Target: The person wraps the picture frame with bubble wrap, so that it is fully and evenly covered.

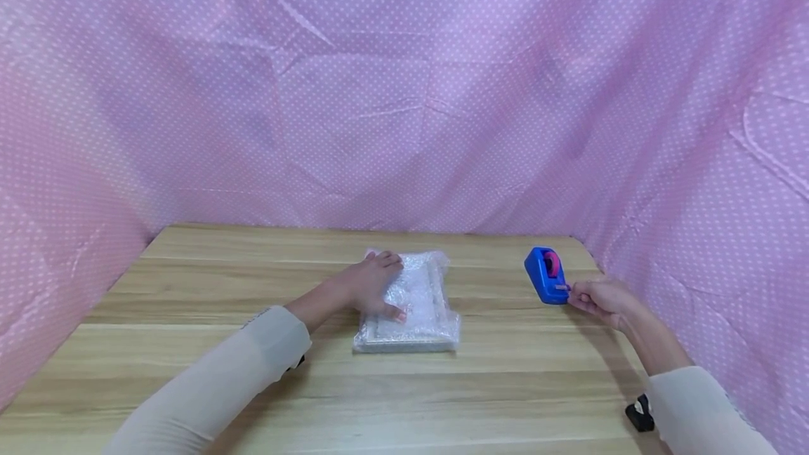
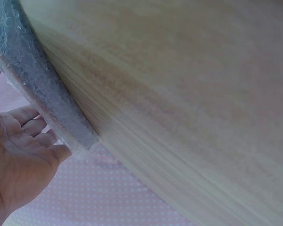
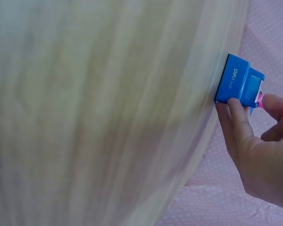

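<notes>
A flat rectangular package in clear bubble wrap [image 1: 417,300] lies on the table near the middle. My left hand [image 1: 374,285] rests on its left part with fingers and thumb spread; in the left wrist view the fingers [image 2: 35,125] lie along the wrapped edge. To the right stands a blue tape dispenser [image 1: 542,278] with a pink roll [image 1: 552,263]. My right hand [image 1: 603,300] is at its cutter end, thumb and forefinger pinching the tape end [image 3: 260,100]. Other fingers [image 3: 238,117] of that hand touch the dispenser's front.
The wooden table [image 1: 240,272] reaches back to a pink polka-dot cloth [image 1: 404,125], which hangs behind it and at both sides. A black wrist device [image 1: 640,414] shows beside the right sleeve. The dispenser stands close to the table's right edge.
</notes>
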`<state>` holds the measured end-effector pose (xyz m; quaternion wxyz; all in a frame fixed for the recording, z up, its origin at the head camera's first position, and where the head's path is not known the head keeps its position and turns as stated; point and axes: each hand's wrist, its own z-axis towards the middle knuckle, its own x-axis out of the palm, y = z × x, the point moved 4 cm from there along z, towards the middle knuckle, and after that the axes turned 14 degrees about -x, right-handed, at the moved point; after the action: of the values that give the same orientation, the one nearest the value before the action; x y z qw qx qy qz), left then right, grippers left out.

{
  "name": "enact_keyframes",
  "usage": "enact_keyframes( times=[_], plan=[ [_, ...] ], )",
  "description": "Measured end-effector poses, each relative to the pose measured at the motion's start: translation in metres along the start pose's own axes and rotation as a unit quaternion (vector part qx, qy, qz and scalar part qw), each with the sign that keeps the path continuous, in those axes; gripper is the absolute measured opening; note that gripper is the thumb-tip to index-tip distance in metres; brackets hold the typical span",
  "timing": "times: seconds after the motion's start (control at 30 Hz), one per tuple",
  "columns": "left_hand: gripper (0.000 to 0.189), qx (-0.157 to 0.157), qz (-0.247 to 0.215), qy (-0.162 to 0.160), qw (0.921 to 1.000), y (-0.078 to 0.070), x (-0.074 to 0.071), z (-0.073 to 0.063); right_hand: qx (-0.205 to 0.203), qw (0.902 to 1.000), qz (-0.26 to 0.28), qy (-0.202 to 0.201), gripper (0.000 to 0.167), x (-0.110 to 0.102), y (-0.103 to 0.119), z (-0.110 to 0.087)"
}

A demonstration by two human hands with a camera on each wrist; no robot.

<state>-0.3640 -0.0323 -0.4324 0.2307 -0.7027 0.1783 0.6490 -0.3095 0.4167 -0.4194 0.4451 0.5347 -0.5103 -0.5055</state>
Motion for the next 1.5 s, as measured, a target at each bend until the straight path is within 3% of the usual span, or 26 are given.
enact_keyframes(
  times=[0.3, 0.5, 0.67, 0.9, 1.17, 1.37, 1.5],
  plan=[
    [0.113, 0.003, -0.003, -0.003, 1.0, 0.0003, 0.0008, 0.0016, -0.009, 0.9999, -0.01, -0.009, 0.031, 0.0011, -0.0007, -0.0023],
    [0.112, 0.002, -0.005, -0.002, 1.0, 0.0004, 0.0012, 0.0021, -0.028, 0.9958, -0.083, -0.029, 0.018, 0.0034, -0.0015, -0.0019],
    [0.114, 0.002, -0.003, 0.005, 1.0, 0.0002, 0.0024, 0.002, -0.028, 0.9851, -0.164, -0.045, 0.005, 0.0015, -0.0039, -0.0023],
    [0.112, 0.004, -0.007, -0.002, 1.0, -0.0005, -0.0008, 0.0006, -0.028, 0.9556, -0.29, -0.043, 0.015, -0.0002, -0.0006, -0.0006],
    [0.111, 0.006, -0.01, 0.003, 0.9999, -0.0008, -0.002, 0.0001, -0.059, 0.9414, -0.331, -0.02, 0.012, 0.0011, 0.0028, -0.0001],
    [0.11, 0.009, -0.014, 0.0, 0.9999, -0.0006, -0.0024, 0.0005, -0.07, 0.9278, -0.366, -0.014, 0.022, 0.0017, 0.003, -0.0008],
    [0.11, 0.012, -0.014, -0.002, 0.9998, -0.0011, -0.0032, 0.0, -0.079, 0.9281, -0.364, -0.012, 0.026, -0.0006, 0.0017, -0.0003]
  ],
)
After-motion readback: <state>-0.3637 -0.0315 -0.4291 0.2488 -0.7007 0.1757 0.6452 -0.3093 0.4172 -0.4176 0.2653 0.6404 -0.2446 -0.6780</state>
